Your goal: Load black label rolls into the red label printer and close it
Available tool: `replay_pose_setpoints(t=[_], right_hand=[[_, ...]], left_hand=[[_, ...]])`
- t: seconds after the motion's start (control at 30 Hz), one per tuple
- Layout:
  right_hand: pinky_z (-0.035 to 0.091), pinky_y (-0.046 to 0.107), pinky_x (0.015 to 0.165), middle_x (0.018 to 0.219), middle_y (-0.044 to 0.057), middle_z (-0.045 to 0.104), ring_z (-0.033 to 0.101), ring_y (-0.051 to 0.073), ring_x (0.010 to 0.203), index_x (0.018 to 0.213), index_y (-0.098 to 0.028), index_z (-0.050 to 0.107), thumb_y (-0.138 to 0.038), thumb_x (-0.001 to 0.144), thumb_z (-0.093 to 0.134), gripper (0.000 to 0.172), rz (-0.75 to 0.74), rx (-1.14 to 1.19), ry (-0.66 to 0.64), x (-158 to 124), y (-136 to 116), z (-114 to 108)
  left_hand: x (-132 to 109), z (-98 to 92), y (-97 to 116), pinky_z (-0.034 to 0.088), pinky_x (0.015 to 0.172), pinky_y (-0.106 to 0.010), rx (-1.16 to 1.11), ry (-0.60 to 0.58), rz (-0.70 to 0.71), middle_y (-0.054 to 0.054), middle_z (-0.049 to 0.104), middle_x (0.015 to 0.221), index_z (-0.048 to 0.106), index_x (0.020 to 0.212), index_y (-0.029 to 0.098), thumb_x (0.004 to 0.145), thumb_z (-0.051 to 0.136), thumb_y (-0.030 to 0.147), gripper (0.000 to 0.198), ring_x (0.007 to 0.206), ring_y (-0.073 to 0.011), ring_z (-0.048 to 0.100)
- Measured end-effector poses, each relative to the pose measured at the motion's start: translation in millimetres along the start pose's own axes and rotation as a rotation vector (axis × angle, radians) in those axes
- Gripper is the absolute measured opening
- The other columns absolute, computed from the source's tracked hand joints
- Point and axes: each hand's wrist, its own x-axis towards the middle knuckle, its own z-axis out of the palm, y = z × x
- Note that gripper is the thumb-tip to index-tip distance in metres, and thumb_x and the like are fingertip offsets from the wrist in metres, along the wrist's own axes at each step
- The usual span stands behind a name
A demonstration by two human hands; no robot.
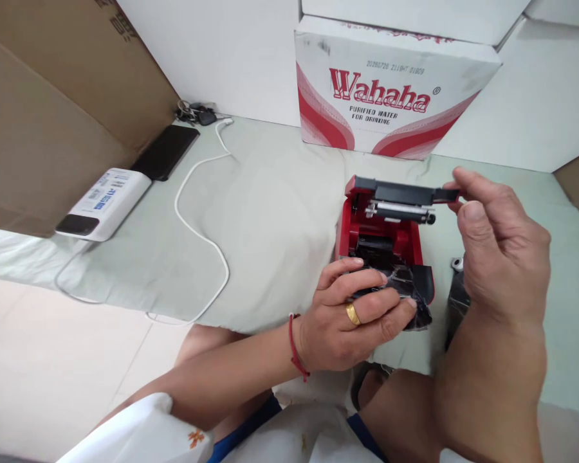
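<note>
A small red and black printer [345,231] stands on the pale green cloth with its lid [400,191] raised. A roller shows along the underside of the lid. My right hand [499,247] pinches the lid's right corner between thumb and fingers. My left hand [352,315], with a gold ring and a red wrist cord, has its fingers over crinkled black plastic film [421,315] at the printer's front. Its thumb is hidden. Dark material also lies inside the red body. Partly behind my right forearm is a dark, shiny wrapped item [457,299] with a small white roll end [457,263].
A Wahaha water carton [390,90] stands behind the printer against white boxes. To the left are a white device [109,199], a black phone-like slab [166,153], keys [197,114] and a looping white cable [193,225]. A brown cardboard box [53,116] borders the left side.
</note>
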Motion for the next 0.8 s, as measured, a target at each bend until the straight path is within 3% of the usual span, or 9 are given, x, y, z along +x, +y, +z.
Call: replay_pose_setpoints(t=[0.1, 0.17, 0.27, 0.33, 0.43, 0.53, 0.8], right_hand=[[0.066, 0.054, 0.12, 0.12, 0.008, 0.092, 0.086, 0.031, 0.123, 0.115, -0.034, 0.097, -0.045, 0.117, 0.069, 0.03, 0.005, -0.023, -0.047, -1.8, -5.7, -8.1], [0.07, 0.052, 0.116, 0.116, 0.006, 0.094, 0.089, 0.03, 0.117, 0.105, -0.034, 0.097, -0.047, 0.116, 0.071, 0.031, 0.041, -0.028, -0.193, -3.2, -7.0, -16.1], [0.073, 0.053, 0.116, 0.122, 0.003, 0.094, 0.091, 0.03, 0.118, 0.109, -0.038, 0.097, -0.052, 0.112, 0.076, 0.025, 0.055, -0.063, -0.428, -5.5, -3.8, -28.6], [0.073, 0.055, 0.119, 0.127, 0.001, 0.093, 0.09, 0.031, 0.123, 0.115, -0.041, 0.096, -0.053, 0.112, 0.076, 0.024, 0.038, -0.061, -0.486, -6.9, -0.3, -34.2], [0.072, 0.056, 0.12, 0.131, 0.0, 0.092, 0.088, 0.031, 0.129, 0.119, -0.043, 0.095, -0.052, 0.114, 0.075, 0.023, 0.009, -0.036, -0.501, -8.5, 3.7, -37.9], [0.069, 0.059, 0.124, 0.136, -0.001, 0.09, 0.085, 0.032, 0.135, 0.125, -0.044, 0.093, -0.047, 0.115, 0.074, 0.022, -0.007, -0.022, -0.53, -9.4, 6.6, -39.0], [0.065, 0.06, 0.13, 0.144, 0.0, 0.087, 0.081, 0.031, 0.144, 0.141, -0.047, 0.087, -0.033, 0.114, 0.076, 0.033, -0.057, 0.008, -0.588, -16.7, 15.8, -42.1]], left_hand=[[0.5, 1.4, 2.9, 0.051, 0.131, -0.037, 0.027, 0.007, -0.009, 0.003, 0.09, 0.105, 0.084, 0.122, 0.028, 0.11, 0.069, 0.018, 0.022, 0.113, -0.0185, 0.077], [0.4, 0.0, 2.6, 0.051, 0.132, -0.036, 0.025, 0.002, -0.007, 0.002, 0.09, 0.104, 0.084, 0.122, 0.027, 0.111, 0.069, 0.022, 0.019, 0.112, -0.0185, 0.078], [1.0, -5.8, -4.7, 0.052, 0.132, -0.039, -0.026, 0.015, 0.022, -0.001, 0.091, 0.111, 0.081, 0.135, 0.025, 0.111, 0.074, 0.043, 0.031, 0.117, -0.022, 0.081], [3.0, -10.5, -13.5, 0.055, 0.13, -0.044, -0.089, 0.039, -0.007, -0.004, 0.092, 0.125, 0.073, 0.154, 0.027, 0.114, 0.067, 0.054, 0.049, 0.127, -0.026, 0.082], [7.4, -15.3, -26.7, 0.052, 0.133, -0.052, -0.192, 0.064, -0.23, -0.01, 0.089, 0.138, 0.06, 0.169, 0.028, 0.121, 0.051, 0.053, 0.055, 0.137, -0.0298, 0.083], [9.2, -16.5, -34.7, 0.047, 0.137, -0.054, -0.247, 0.032, -0.432, -0.007, 0.093, 0.126, 0.066, 0.161, 0.028, 0.127, 0.039, 0.045, 0.047, 0.126, -0.0255, 0.087], [2.1, -21.2, -44.5, 0.054, 0.115, -0.05, -0.216, -0.028, -0.453, -0.005, 0.095, 0.118, 0.083, 0.139, 0.028, 0.127, 0.038, 0.043, 0.049, 0.109, -0.0246, 0.088]])
